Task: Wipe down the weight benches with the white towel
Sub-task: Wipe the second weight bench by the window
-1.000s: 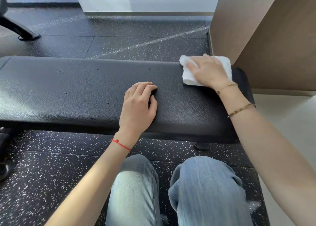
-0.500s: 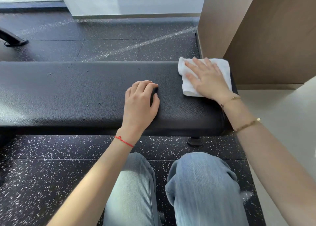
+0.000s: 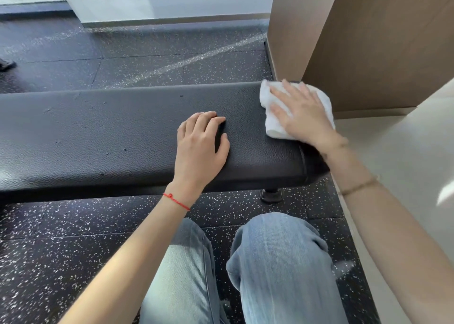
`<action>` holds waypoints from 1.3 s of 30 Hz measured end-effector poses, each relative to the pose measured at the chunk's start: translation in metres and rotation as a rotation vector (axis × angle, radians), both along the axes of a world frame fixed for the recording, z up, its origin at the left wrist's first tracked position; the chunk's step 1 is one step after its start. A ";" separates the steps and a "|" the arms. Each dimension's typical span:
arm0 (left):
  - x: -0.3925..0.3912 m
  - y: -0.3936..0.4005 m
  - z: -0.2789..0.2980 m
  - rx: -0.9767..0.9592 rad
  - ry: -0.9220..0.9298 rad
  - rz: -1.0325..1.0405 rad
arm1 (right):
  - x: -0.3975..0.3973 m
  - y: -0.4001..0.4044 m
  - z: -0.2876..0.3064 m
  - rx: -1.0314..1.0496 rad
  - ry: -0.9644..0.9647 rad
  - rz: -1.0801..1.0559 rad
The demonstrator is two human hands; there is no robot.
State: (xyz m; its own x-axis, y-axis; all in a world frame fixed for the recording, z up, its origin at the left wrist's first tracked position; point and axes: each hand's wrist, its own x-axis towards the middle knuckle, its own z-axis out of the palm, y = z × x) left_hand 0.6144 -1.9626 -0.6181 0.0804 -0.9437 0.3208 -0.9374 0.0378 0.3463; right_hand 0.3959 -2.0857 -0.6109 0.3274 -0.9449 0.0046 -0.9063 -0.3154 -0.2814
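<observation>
A black padded weight bench [image 3: 110,132] runs across the view from the left edge to its right end. A folded white towel [image 3: 272,124] lies flat on that right end. My right hand [image 3: 302,115] presses on the towel with fingers spread and straight, covering most of it. My left hand [image 3: 200,147] rests palm down on the pad near the front edge, left of the towel, fingertips bent under a little and holding nothing.
A brown wall corner [image 3: 368,41] stands right behind the bench's right end, with a pale ledge [image 3: 393,151] beside it. A bench foot [image 3: 271,194] stands on the speckled black rubber floor [image 3: 61,250]. My knees in light jeans [image 3: 277,250] are close to the bench front.
My right hand has slid the towel toward the bench's right end, its fingers now spread wider. My left hand has stayed in place. The view has shifted.
</observation>
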 end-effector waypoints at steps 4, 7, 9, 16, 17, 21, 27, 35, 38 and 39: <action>0.000 0.000 0.000 0.003 0.015 -0.003 | 0.011 -0.035 0.004 0.038 0.027 -0.043; 0.001 0.000 0.000 -0.003 0.023 -0.004 | 0.009 0.015 -0.003 -0.046 -0.022 0.026; 0.003 0.000 0.000 -0.010 0.037 -0.004 | 0.005 0.044 -0.008 -0.063 -0.018 0.100; 0.011 0.005 0.003 -0.034 -0.006 0.057 | 0.055 -0.033 0.007 0.040 0.037 0.140; 0.015 0.006 0.003 -0.035 -0.013 0.064 | 0.069 -0.042 0.008 0.050 0.044 0.149; 0.031 0.014 0.002 -0.044 -0.015 0.118 | 0.101 -0.023 0.008 0.013 0.049 0.253; 0.039 0.021 -0.001 -0.061 -0.002 0.122 | 0.056 0.039 0.004 -0.011 -0.040 0.421; 0.040 0.022 -0.003 -0.085 0.009 0.133 | 0.130 -0.030 0.013 0.029 0.066 0.337; 0.040 0.021 -0.006 -0.097 0.003 0.136 | 0.147 -0.007 0.010 -0.019 0.053 0.480; 0.041 0.021 -0.007 -0.101 0.002 0.134 | 0.141 -0.001 0.008 -0.032 0.035 0.518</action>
